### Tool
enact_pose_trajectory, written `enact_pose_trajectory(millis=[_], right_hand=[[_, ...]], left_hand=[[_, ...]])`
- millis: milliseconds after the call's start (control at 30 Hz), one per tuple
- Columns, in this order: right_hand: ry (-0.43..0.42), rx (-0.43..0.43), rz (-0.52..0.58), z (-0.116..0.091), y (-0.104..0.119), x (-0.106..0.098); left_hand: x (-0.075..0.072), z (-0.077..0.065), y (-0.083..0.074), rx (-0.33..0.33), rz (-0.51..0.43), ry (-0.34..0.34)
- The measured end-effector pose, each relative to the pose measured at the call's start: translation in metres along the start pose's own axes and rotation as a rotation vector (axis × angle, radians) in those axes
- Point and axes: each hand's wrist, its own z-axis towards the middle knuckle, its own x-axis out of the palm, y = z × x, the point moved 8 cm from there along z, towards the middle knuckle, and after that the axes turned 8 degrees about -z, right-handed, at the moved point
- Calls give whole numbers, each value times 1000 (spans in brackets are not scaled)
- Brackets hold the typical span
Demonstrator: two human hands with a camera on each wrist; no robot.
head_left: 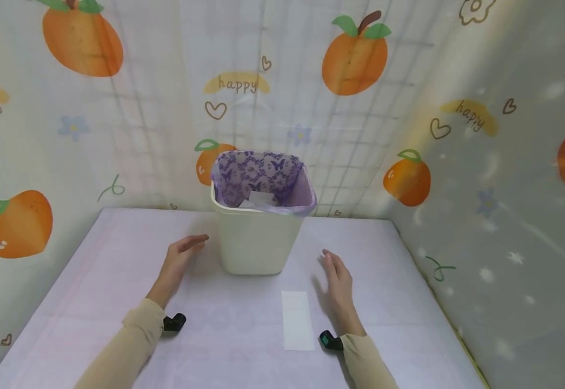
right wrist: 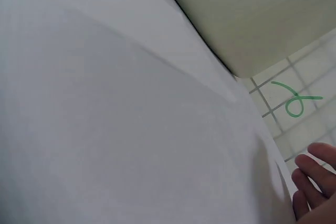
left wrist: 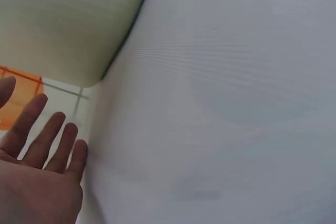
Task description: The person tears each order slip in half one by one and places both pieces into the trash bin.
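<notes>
A cream trash bin (head_left: pixel 258 246) stands upright toward the back of the table, lined with a purple butterfly-print bag (head_left: pixel 258 170). Some white paper (head_left: pixel 263 199) shows inside it. On the bin's left is my left hand (head_left: pixel 181 265), apart from its wall, fingers extended and holding nothing; the left wrist view shows that hand (left wrist: pixel 47 166) with spread fingers below the bin (left wrist: pixel 63 24). My right hand (head_left: pixel 339 278) is to the bin's right, also apart from it, with fingers straight. Nearest that hand on the table lies a flat white paper strip (head_left: pixel 298 321).
A white cloth covers the table (head_left: pixel 224 346). Behind it and on both sides hang curtains (head_left: pixel 155 108) printed with oranges, hearts and words. A black wrist camera (head_left: pixel 174 323) sits at my left cuff, another black camera (head_left: pixel 331 341) at my right.
</notes>
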Motion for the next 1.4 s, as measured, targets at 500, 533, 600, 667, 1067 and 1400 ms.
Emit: enact_pose_trajectory(millis=[500,533,600,667,1067,1400], right_hand=[[145,-44,-115,-9,4,24],[169,-69,-128,-12,6,27],[211,-144,-159,-15,12,32],[236,-229,-199,-18,19,35],[374,-388,-266,-28,37,48],[491,-442,-288,-36,43,58]], left_hand=[[-18,-12,18,165,-303,-44],[-19,-14,18,172,-333,-46],[-20,-16,18,175,-344,-31],[-17,-17,17,166,-306,-6],[-9,-16,7,159,-172,-17],[-8,-21,13,181,-153,-138]])
